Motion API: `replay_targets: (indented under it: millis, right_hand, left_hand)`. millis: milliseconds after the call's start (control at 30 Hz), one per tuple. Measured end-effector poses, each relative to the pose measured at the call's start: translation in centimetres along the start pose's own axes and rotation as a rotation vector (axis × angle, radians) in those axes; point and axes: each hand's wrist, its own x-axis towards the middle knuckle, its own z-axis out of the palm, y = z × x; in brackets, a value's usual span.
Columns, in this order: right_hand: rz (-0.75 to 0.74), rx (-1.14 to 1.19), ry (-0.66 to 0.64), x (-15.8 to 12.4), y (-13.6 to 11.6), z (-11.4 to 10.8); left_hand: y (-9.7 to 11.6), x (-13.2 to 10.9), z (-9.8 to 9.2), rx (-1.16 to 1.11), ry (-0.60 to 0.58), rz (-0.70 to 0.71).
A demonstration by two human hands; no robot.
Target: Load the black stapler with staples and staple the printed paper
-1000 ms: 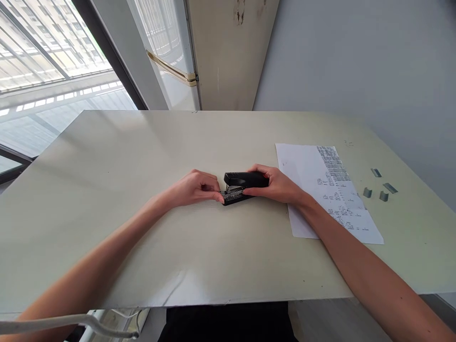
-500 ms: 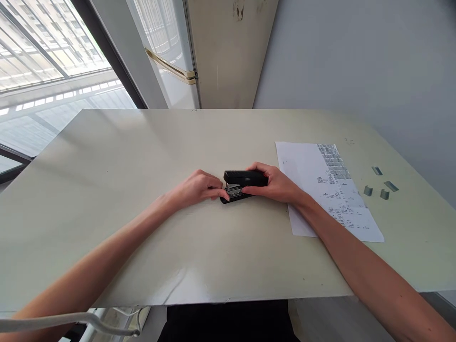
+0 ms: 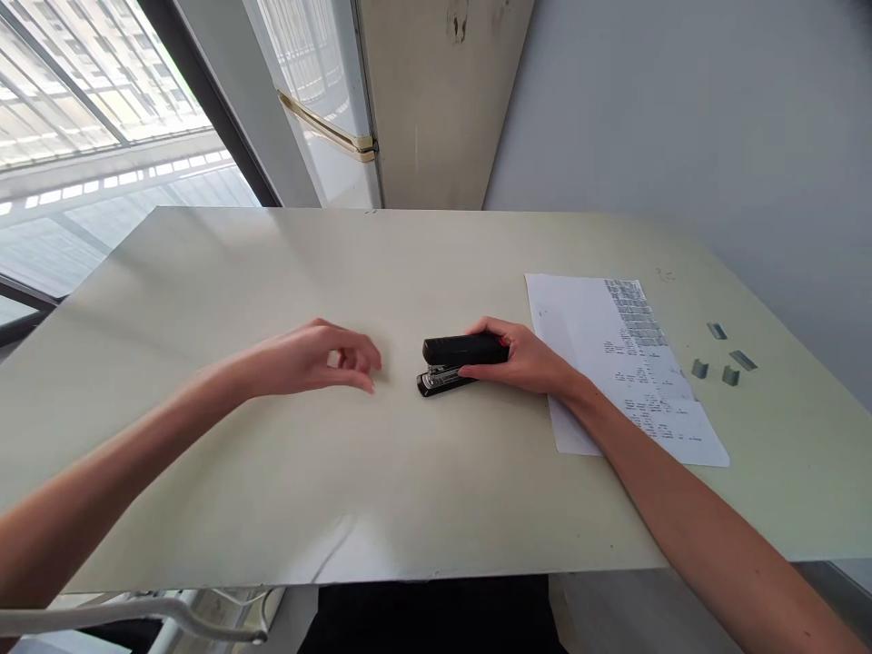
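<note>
A black stapler (image 3: 450,351) rests on the pale table near its middle, its front end pointing left. My right hand (image 3: 510,354) is wrapped round the stapler's rear part, thumb low on the near side and fingers over the top and far side. Part of the stapler's back end is hidden by that hand. To the left, apart from the stapler, my left hand (image 3: 323,359) hovers over the table with its fingers loosely curved and thumb apart, holding nothing.
A printed sheet of paper (image 3: 633,381) lies right of the stapler, partly under my right forearm. Farther right are several small strips of staples (image 3: 730,375). A grey-white cable (image 3: 136,613) hangs at the lower left. Behind the table stands a fridge (image 3: 436,109) beside the wall.
My left hand has let go of the stapler's front end and moved left, its fingers opening. The stapler's top has come down closer to its base; my right hand still holds it.
</note>
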Motion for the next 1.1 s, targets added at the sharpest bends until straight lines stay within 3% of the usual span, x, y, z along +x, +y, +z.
replay_targets:
  millis: [67, 167, 300, 467, 667, 1100]
  right_hand:
    - [0.009, -0.01, 0.016, 0.1, 0.1, 0.2]
    - [0.015, -0.011, 0.045, 0.2, 0.2, 0.7]
    - [0.002, -0.044, 0.071, 0.0, 0.3, 1.1]
    - [-0.106, -0.187, 0.104, 0.6, -0.2, 2.1]
    - [-0.162, -0.328, 0.143, 4.4, -1.2, 4.0]
    - [-0.222, -0.465, 0.288, 19.8, -1.6, 6.6]
  left_hand:
    - [-0.2, -2.8, -0.5, -0.003, 0.151, -0.087]
    - [-0.5, -5.6, 0.9, 0.027, 0.373, -0.203]
    - [-1.6, -7.2, 3.4, -0.11, 0.493, -0.289]
    - [-2.1, -8.2, 4.0, -0.231, 0.648, -0.362]
    - [-2.3, -8.4, 3.8, -0.338, 0.622, -0.286]
    - [-3.4, -8.8, 4.5, -0.361, 0.551, -0.232]
